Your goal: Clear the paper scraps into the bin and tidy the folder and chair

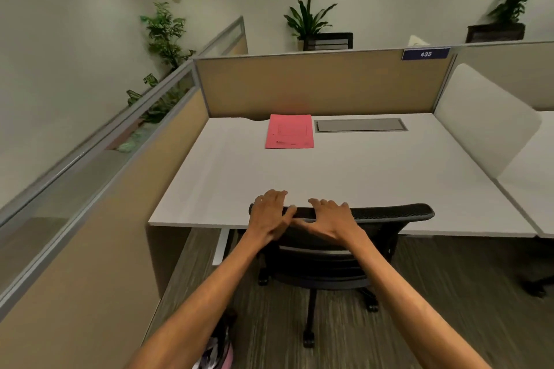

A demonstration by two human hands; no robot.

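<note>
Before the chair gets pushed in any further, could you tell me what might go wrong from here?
1. Both hands, left hand and right hand, rest over the top of the chair back, which sits at the desk edge; fingers could get pinched.
2. The chair is on casters and might roll off line.
3. The red folder looks safely far back.

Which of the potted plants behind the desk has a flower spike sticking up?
The middle plant, straight beyond the back partition. It has long, dark, arching leaves and one tall stalk. The left plant and right plant are bushy with small leaves.
</note>
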